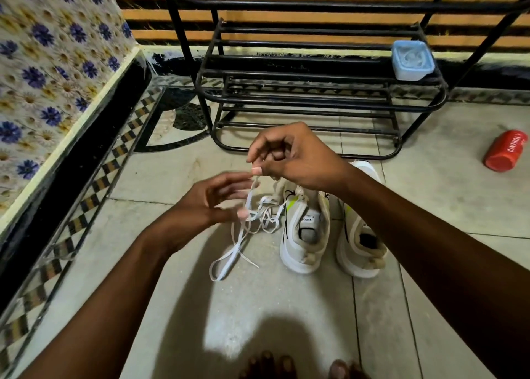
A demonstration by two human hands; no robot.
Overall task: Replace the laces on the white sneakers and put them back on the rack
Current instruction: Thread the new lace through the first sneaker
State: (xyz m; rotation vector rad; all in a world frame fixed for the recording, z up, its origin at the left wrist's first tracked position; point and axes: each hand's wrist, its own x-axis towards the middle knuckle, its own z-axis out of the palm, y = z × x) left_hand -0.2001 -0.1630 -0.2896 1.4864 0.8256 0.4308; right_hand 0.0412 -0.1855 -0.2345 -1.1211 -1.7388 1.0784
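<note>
Two white sneakers stand side by side on the floor tiles, the left sneaker and the right sneaker, both without laces in view. A white lace lies in tangled loops on the floor left of them. My right hand hovers above the sneakers and pinches the lace's upper end between thumb and fingers. Just left of that strand, my left hand has its fingers spread and slightly blurred; whether it touches the lace I cannot tell. The black metal shoe rack stands behind the sneakers.
A pale blue plastic box sits on the rack's right end. A red can lies on the floor at the right. A flower-patterned surface with a black edge runs along the left. My toes show at the bottom.
</note>
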